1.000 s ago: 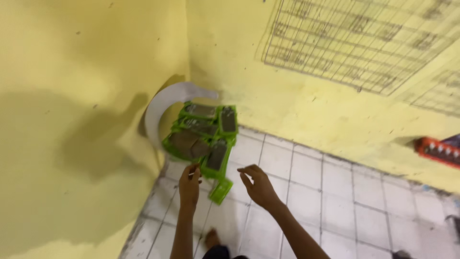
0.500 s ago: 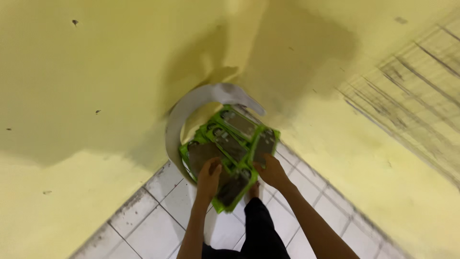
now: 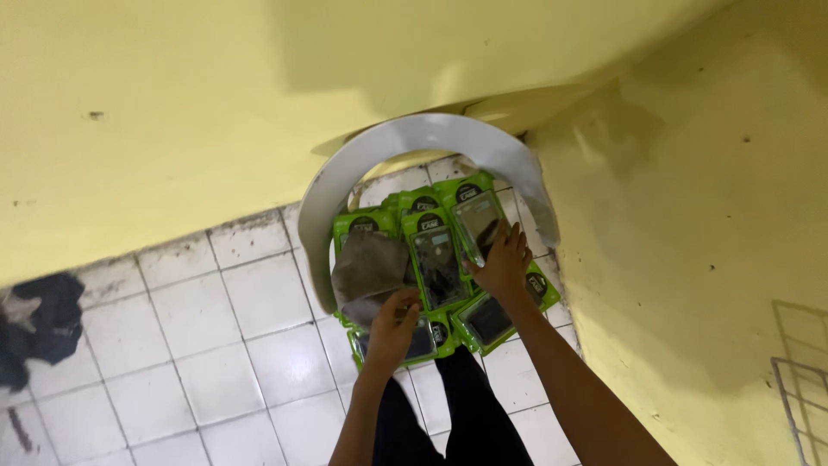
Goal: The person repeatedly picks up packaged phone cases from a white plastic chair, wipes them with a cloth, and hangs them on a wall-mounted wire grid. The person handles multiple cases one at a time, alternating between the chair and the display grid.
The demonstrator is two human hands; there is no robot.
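Below, seen from the head camera, a cluster of green packets (image 3: 435,259) lies fanned on the white tiled floor (image 3: 216,345), in the corner of two yellow walls (image 3: 155,112), partly ringed by a curved white board (image 3: 414,138) that leans against the corner. The packets' long axes run away from the person, toward the corner. The right hand (image 3: 503,263) rests on the far right packet (image 3: 479,220), its fingers (image 3: 509,237) spread flat and gripping nothing. The left hand (image 3: 392,324) sits nearer the person, at the near edge of the cluster, fingers curled onto a grey-brown cloth (image 3: 369,272) that covers the left packets; whether it pinches the cloth cannot be told. The right hand is thus nearer the far packets, the left nearer the front row. A dark bundle (image 3: 34,324) lies well apart at the left.
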